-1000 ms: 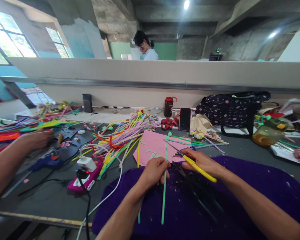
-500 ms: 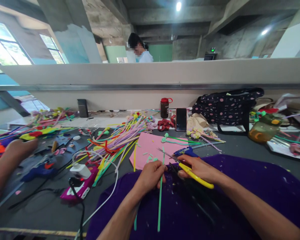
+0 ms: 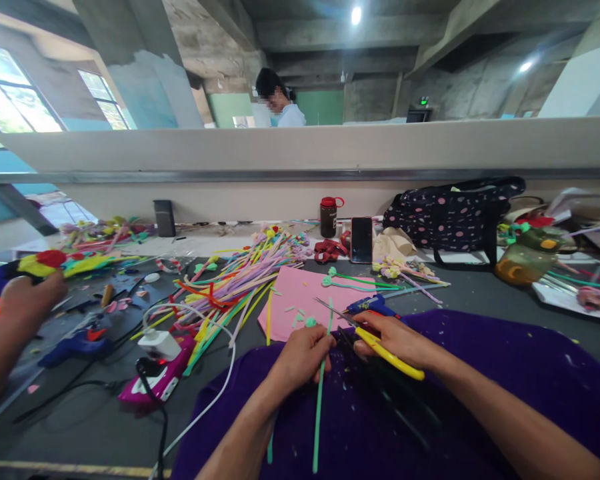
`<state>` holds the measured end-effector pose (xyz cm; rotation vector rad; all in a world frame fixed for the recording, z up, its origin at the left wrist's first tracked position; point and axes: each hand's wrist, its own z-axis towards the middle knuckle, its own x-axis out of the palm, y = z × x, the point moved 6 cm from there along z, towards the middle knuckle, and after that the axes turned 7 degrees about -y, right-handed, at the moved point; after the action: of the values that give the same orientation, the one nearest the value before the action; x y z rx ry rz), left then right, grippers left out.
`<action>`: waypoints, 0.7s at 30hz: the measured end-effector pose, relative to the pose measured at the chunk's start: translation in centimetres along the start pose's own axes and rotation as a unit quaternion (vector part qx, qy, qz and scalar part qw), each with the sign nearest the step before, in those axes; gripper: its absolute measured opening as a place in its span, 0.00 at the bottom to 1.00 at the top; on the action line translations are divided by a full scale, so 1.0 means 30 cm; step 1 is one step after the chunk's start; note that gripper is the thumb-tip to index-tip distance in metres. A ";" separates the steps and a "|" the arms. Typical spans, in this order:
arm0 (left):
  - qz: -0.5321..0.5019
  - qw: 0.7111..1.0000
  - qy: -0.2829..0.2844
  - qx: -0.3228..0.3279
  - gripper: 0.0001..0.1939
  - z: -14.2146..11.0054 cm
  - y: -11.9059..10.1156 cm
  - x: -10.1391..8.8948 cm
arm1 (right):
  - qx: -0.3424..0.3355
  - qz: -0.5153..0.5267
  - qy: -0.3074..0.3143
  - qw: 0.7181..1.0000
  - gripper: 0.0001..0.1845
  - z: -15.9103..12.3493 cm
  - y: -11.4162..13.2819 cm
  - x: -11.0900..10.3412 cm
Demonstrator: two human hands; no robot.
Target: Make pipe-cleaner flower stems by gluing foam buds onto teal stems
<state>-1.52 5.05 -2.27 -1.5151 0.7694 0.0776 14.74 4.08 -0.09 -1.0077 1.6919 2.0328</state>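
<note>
My left hand [image 3: 305,350] is closed around a green pipe cleaner [image 3: 319,417], which stands up past the fingers and hangs down over the purple cloth [image 3: 480,373]. In my right hand [image 3: 393,340] is a pair of scissors with yellow handles [image 3: 395,357]; the blades point left, close to the upper end of the pipe cleaner. Whether they touch it I cannot tell. Behind my hands lies a pink sheet [image 3: 293,290] with small green cut pieces [image 3: 300,315] on it. A blue glue gun [image 3: 370,305] rests just beyond my right hand.
A bundle of coloured pipe cleaners [image 3: 250,267] lies left of the sheet. A magenta power strip [image 3: 163,377] with cables is nearer. Another person's hand [image 3: 27,297] holds a colourful piece at far left. Behind stand a phone [image 3: 361,240], a bottle [image 3: 329,219] and a dark bag [image 3: 445,217].
My left hand and the pipe cleaner have shifted very slightly; the scissors stay beside it. At far left, the other person's hand has moved a little left, with a red-and-yellow piece now raised.
</note>
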 end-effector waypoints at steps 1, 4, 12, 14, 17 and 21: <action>0.001 1.000 0.000 0.000 0.13 0.000 0.001 0.000 | -0.001 0.006 0.001 1.000 0.27 -0.001 0.002 0.001; 0.003 1.000 -0.002 0.005 0.13 0.002 0.000 -0.001 | -0.010 0.024 0.008 1.000 0.25 -0.003 0.008 0.005; 0.011 1.000 0.001 0.003 0.14 0.002 -0.001 -0.004 | -0.009 0.021 0.015 1.000 0.23 0.001 0.009 0.010; 0.011 1.000 0.000 0.005 0.14 0.002 -0.001 -0.004 | -0.011 0.022 0.018 1.000 0.22 0.004 0.009 0.010; 0.014 1.000 -0.003 0.013 0.14 0.004 0.001 -0.002 | -0.017 0.011 0.020 1.000 0.22 0.006 0.007 0.011; 0.032 0.999 -0.001 0.006 0.13 0.006 0.014 0.006 | -0.025 -0.025 0.018 0.999 0.21 0.014 0.001 0.018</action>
<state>-1.52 5.18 -2.73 -1.4797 0.8149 0.1227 14.22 4.37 -0.42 -1.0974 1.6247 2.0459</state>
